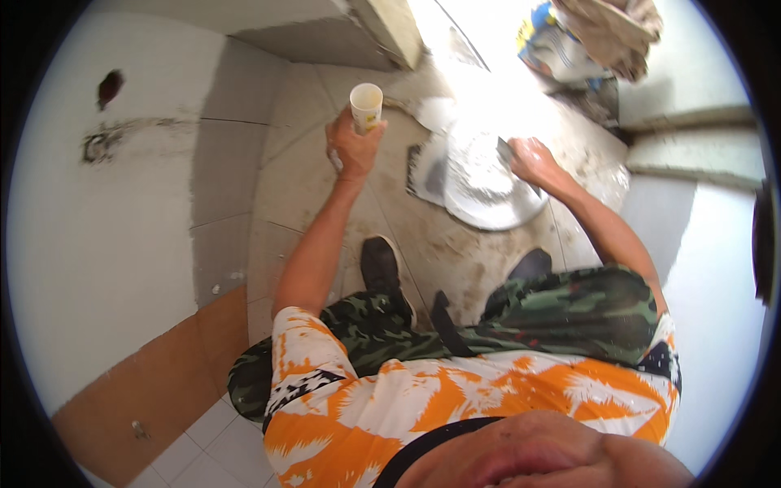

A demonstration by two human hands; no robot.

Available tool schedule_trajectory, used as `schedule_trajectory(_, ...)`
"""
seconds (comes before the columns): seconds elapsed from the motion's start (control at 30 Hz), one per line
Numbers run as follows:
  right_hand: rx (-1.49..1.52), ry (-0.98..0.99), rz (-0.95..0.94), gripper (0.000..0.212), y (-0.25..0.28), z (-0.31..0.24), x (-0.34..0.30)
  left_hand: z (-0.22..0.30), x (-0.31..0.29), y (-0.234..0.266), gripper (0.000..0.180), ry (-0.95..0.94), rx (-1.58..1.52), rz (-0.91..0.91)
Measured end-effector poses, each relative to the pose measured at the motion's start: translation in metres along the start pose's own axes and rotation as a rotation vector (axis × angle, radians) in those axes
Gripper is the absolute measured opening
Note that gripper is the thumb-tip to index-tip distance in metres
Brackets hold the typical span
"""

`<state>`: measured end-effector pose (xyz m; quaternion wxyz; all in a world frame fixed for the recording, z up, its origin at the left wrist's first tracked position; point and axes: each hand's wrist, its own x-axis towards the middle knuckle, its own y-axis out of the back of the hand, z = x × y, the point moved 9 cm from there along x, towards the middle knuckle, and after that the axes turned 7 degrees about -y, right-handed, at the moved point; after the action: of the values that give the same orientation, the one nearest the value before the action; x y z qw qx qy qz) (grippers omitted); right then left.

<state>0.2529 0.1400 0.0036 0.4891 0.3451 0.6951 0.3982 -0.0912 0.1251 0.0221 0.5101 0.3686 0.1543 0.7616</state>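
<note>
My left hand is wrapped round a tall pale paper cup, held upright above the floor with its mouth facing up. My right hand grips a dark flat-bladed scraper at the right side of a white heap. Whether the heap is dry powder or paste I cannot tell, since glare washes it out. Under it lies a round white tray, its near rim showing. Left of the tray, a flat dark-edged plate smeared with white rests on the floor.
Stained floor tiles surround the tray, with my shoes just nearer. An open bag stands at the far right, brown cloth or paper on top. A part-tiled wall rises at left; ledges jut at right.
</note>
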Motion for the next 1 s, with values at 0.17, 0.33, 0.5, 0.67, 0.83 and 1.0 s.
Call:
schedule_trajectory(0.17,0.094,-0.069,-0.03,0.025,0.023,-0.003,-0.016,-0.125,0.035,0.024,0.049,0.326,-0.367,0.351)
schedule_trajectory(0.33,0.236,-0.115,-0.024,0.026,0.061,-0.008,-0.024,-0.221,0.105,0.029,0.047,0.476,-0.294,0.352)
schedule_trajectory(0.5,0.372,-0.145,-0.033,0.03,0.067,-0.015,-0.036,-0.296,0.157,0.029,0.046,0.595,-0.077,0.3)
schedule_trajectory(0.67,0.414,-0.201,0.005,0.029,0.058,0.005,-0.045,-0.3,0.171,-0.01,0.047,0.749,-0.057,0.134)
schedule_trajectory(0.83,0.426,-0.272,-0.044,0.024,0.05,0.014,-0.041,-0.311,0.173,0.029,0.043,0.719,0.142,0.203)
schedule_trajectory(1.0,0.597,-0.297,0.0,0.018,0.037,0.048,-0.042,-0.155,0.104,-0.033,0.046,-0.156,0.45,0.159)
